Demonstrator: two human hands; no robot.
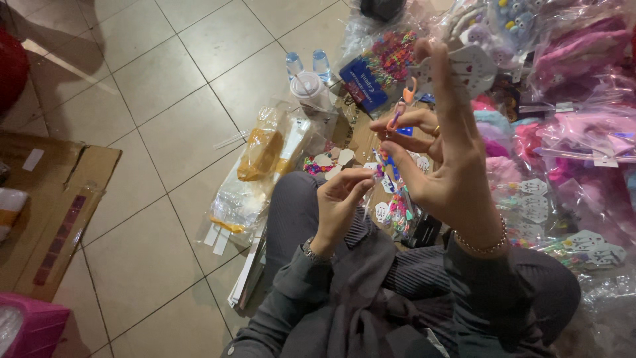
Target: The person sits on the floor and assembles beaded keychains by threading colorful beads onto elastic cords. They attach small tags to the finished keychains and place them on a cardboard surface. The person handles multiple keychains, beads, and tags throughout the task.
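I sit on a tiled floor with my knees drawn up. My right hand [442, 154] is raised, with a white shaped backing card [472, 68] pinched at its fingertips and small orange and purple hair clips [403, 105] hooked on its fingers. My left hand [342, 199] is lower, its fingers closed on a tiny colourful clip [379, 171] just below the right hand's thumb. More white cards with clips [391, 211] lie on my lap and on the floor between the hands.
Clear bags of pink and plush goods [575, 86] pile up at the right. A bag of colourful clips [391, 56], two small water bottles [306, 64], a lidded cup [310, 89] and plastic bags [255, 169] lie ahead. Flattened cardboard [50, 205] sits at the left.
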